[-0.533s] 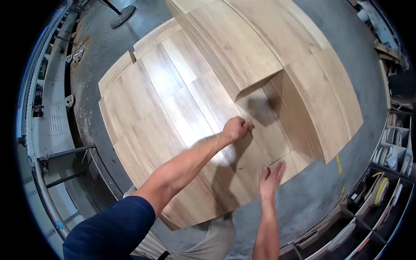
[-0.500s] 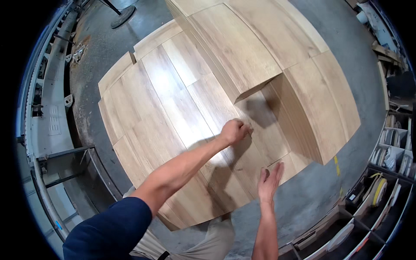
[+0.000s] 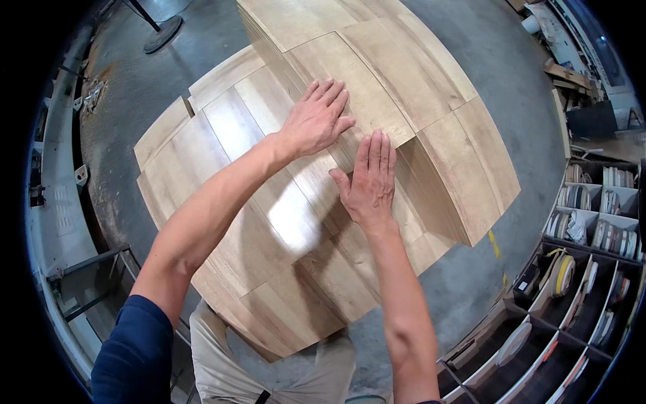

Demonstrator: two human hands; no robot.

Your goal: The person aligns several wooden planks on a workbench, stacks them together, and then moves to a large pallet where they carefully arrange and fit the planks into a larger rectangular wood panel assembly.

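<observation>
Stacks of light wood-grain boards point(image 3: 262, 222) fill the middle of the view. Toward the right, a taller stack point(image 3: 336, 60) rises above the lower layer. My left hand point(image 3: 317, 120) lies with fingers spread at the near left edge of that stack's top board. Close beside it, my right hand point(image 3: 372, 178) is stretched flat, its fingertips at the stack's near corner edge. Neither hand grips anything. Another tall stack point(image 3: 457, 168) stands to the right, with a recess between it and the first; my right hand hides part of this recess.
Shelf compartments point(image 3: 531, 337) holding rolls of edging tape point(image 3: 564, 275) stand at the lower right. Along the left runs a pale machine frame point(image 3: 64, 209) with a metal rail. A post with a round base point(image 3: 163, 35) stands on the grey floor at the far left.
Both hands have moved up and away from me to the taller stack's edge. My left hand has gone from curled to spread. The whole view has shifted slightly.
</observation>
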